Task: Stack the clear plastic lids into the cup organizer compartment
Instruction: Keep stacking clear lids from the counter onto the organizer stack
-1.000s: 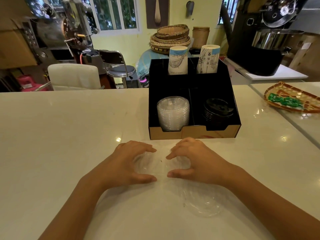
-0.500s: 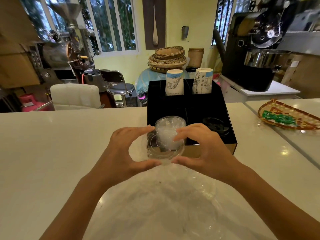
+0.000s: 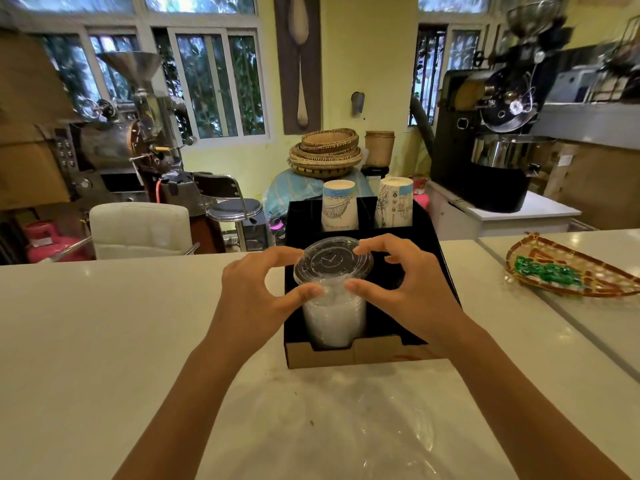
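A black cup organizer [image 3: 446, 271] with a cardboard front stands on the white counter. In its front left compartment sits a tall stack of clear plastic lids [image 3: 334, 317]. A clear lid [image 3: 333, 262] rests on or just above the top of that stack, pinched from both sides. My left hand [image 3: 256, 289] grips its left rim with thumb and fingers. My right hand [image 3: 408, 285] grips its right rim and hides the front right compartment. Two paper cup stacks [image 3: 339, 209] stand in the rear compartments.
An empty clear plastic bag [image 3: 346, 424] lies crumpled on the counter in front of the organizer. A woven tray [image 3: 568, 271] with green packets sits on the right. Behind the counter are a white chair [image 3: 138, 230], a stool and coffee roasting machines.
Both hands rose from the plastic bag on the counter with a clear lid and carried it forward onto the lid stack. The camera tilted up.
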